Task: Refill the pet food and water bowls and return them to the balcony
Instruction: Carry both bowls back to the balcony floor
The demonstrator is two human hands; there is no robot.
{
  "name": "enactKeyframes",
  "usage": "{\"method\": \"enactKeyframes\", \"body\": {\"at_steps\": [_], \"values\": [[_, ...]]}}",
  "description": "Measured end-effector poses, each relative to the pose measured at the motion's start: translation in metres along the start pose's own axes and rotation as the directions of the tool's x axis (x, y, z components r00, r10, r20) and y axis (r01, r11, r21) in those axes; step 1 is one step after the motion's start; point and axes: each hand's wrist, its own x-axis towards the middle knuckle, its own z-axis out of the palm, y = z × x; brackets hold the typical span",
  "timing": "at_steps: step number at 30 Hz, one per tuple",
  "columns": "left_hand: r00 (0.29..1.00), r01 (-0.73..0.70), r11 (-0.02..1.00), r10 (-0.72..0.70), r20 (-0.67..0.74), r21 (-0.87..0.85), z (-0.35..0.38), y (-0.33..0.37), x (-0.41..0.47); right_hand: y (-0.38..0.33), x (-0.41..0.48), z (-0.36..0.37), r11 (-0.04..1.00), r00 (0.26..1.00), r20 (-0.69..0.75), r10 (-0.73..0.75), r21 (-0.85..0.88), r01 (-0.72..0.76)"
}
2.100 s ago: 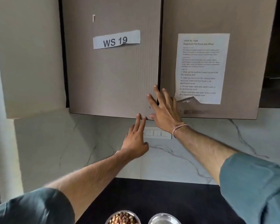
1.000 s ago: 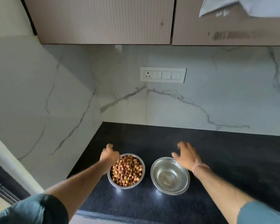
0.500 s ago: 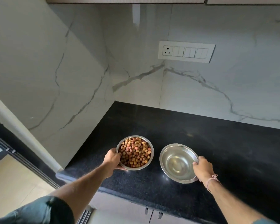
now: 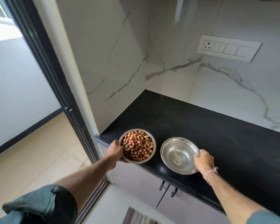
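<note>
Food bowl: a round stainless-steel bowl (image 4: 154, 147) heaped with brown and orange pet kibble (image 4: 137, 147), at the near left corner of the counter; its near edge reaches past the counter's front edge. Whether it rests on the counter or is lifted cannot be told.
Left hand: the left hand (image 4: 116, 149) grips the food bowl's left rim, thumb over the rim touching the kibble, the other fingers curled beneath it.
Water bowl: a shiny round stainless-steel bowl (image 4: 176, 153) just to the right of the food bowl, not touching it, and slightly tilted. Whether there is water in it cannot be told.
Right hand: the right hand (image 4: 203, 160) holds the water bowl's near right rim, fingers curled round the edge.
Wrist: a pink thread bracelet (image 4: 212, 171) is tied round the right wrist.
Sleeves: dark green rolled sleeves (image 4: 44, 206) sit at the near edge of the view.
Counter: a polished black stone countertop (image 4: 217, 135) runs off to the right.
Cabinets: pale cabinet doors (image 4: 144, 180) with dark handles (image 4: 162, 185) stand below the counter.
Walls: white marble-look panels with grey veins (image 4: 233, 88) back the corner; a white switch plate with a socket (image 4: 228, 48) is on the far right wall.
Doorway: a dark sliding-door frame (image 4: 55, 88) stands left of the counter, with beige floor tiles (image 4: 31, 159) beyond.
Floor near: a striped rug (image 4: 137, 217) lies at the bottom edge.
</note>
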Motion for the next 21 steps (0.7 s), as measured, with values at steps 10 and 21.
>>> {"method": "enactKeyframes", "body": {"at_steps": [10, 21], "values": [[0.967, -0.006, 0.973, -0.054, -0.248, -0.233, -0.163, -0.095, -0.096, -0.096, -0.117, 0.089, 0.974, 0.962, 0.161, -0.220, -0.020, 0.226], [0.792, 0.028, 0.917, -0.263, -0.551, -0.398, -0.353, -0.210, -0.133, -0.226, -0.225, 0.255, 0.899, 0.816, 0.405, -0.413, 0.037, 0.436]]}}
